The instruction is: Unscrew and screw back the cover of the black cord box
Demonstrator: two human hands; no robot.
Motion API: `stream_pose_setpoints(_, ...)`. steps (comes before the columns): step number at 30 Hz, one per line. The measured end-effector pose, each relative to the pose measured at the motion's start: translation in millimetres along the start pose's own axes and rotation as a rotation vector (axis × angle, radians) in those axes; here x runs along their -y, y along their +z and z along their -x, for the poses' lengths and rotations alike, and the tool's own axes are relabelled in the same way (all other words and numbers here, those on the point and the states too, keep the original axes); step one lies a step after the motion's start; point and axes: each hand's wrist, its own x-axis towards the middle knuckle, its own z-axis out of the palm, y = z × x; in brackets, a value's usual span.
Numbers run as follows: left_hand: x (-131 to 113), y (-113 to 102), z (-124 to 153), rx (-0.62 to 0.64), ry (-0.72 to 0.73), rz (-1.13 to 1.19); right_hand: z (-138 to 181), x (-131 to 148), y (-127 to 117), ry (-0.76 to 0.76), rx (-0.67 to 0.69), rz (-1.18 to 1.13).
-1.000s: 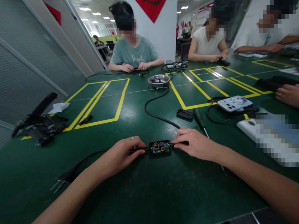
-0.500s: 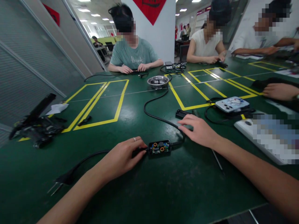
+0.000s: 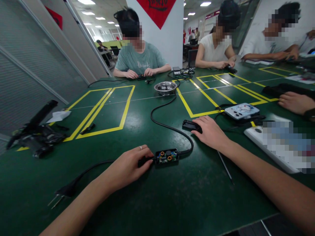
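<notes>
An uncovered black power adapter case (image 3: pixel 167 156) lies on the table before me, its circuit board and copper-wound coils exposed. My left hand (image 3: pixel 134 164), wearing a ring, pinches the black power cord just left of the case. That cord runs back to a two-pin plug (image 3: pixel 65 191). From the case's right end a second black cable (image 3: pixel 161 122) curves away across the table. My right hand (image 3: pixel 209 132) has its fingers and thumb closed around the right end of a black plastic cover (image 3: pixel 187 124). Beneath the right wrist lies a screwdriver (image 3: pixel 225 168); its handle is hidden.
A metal bowl (image 3: pixel 165 88) with small parts stands mid-table. At left is a heap of black parts (image 3: pixel 40 137). A phone (image 3: pixel 242 110) and a white box-like object (image 3: pixel 258 144) lie at right. Co-workers sit opposite, and another person's hand (image 3: pixel 296 101) rests at right.
My right hand has moved from beside the cable onto the black cover and taken hold of it. My left hand stays on the cord; the view has shifted slightly.
</notes>
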Motion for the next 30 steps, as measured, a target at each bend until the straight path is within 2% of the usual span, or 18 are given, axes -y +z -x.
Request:
stream_pose_setpoints(11, -1.1, 0.2, -0.8, 0.001, -0.012, 0.010, 0.5, 2.3, 5.6, 0.060, -0.020, 0.007)
stream_pose_setpoints(15, 0.1, 0.8, -0.5, 0.000, -0.018, 0.013, 0.1, 2.9, 1.6, 0.099, -0.073, -0.031)
stream_pose_setpoints(21, 1.9, 2.5, -1.0, -0.003, -0.012, 0.006, 0.4, 7.7, -9.8, 0.193, -0.160, -0.208)
stream_pose_setpoints(26, -0.1, 1.4, -1.1, -0.003, -0.010, 0.017, 0.8, 12.4, -16.4, 0.299, -0.234, -0.441)
stream_pose_setpoints(30, -0.3, 1.4, -0.3, -0.002, -0.017, 0.015, 2.3, 18.6, -18.0, 0.291, -0.264, -0.589)
